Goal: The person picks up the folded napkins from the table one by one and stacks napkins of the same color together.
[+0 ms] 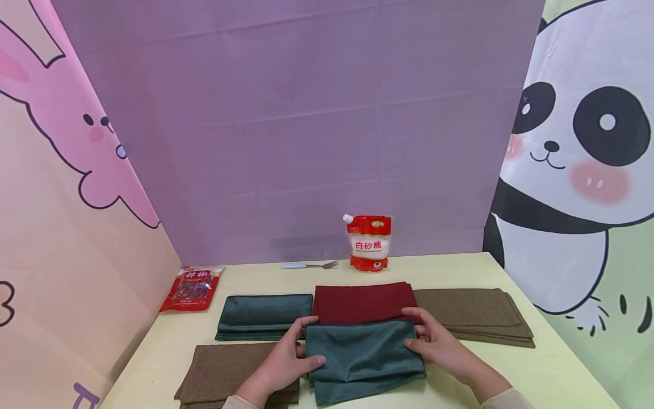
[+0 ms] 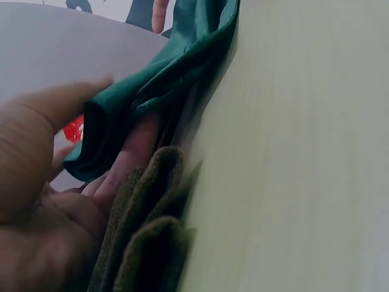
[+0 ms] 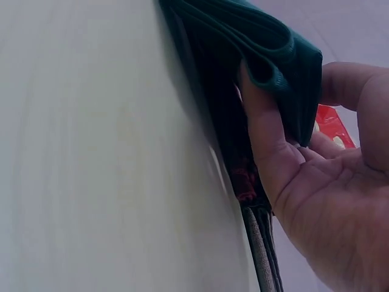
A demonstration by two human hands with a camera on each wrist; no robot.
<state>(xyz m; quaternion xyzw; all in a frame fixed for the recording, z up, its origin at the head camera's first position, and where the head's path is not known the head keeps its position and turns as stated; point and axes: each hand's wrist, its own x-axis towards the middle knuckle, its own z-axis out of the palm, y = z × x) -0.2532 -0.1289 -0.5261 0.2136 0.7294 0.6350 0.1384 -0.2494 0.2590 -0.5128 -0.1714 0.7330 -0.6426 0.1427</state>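
Observation:
Both hands hold a folded dark green cloth [image 1: 365, 355] by its two sides, at the front middle of the table. My left hand [image 1: 286, 360] grips its left side, thumb on top and fingers underneath, as the left wrist view also shows. On the other side my right hand [image 1: 439, 346] pinches the right edge, with fingers under the layers in the right wrist view. Just behind it lies a folded dark red cloth [image 1: 363, 301], partly covered by the green one. A folded brown cloth [image 1: 232, 369] lies under and beside my left wrist.
Another folded green cloth [image 1: 265, 312] sits left of the red one, and a second brown cloth [image 1: 475, 312] to its right. Along the back are a red chili bag [image 1: 194, 289], a fork [image 1: 309, 265] and an upright white sugar pouch [image 1: 370, 244]. Printed curtains surround the table.

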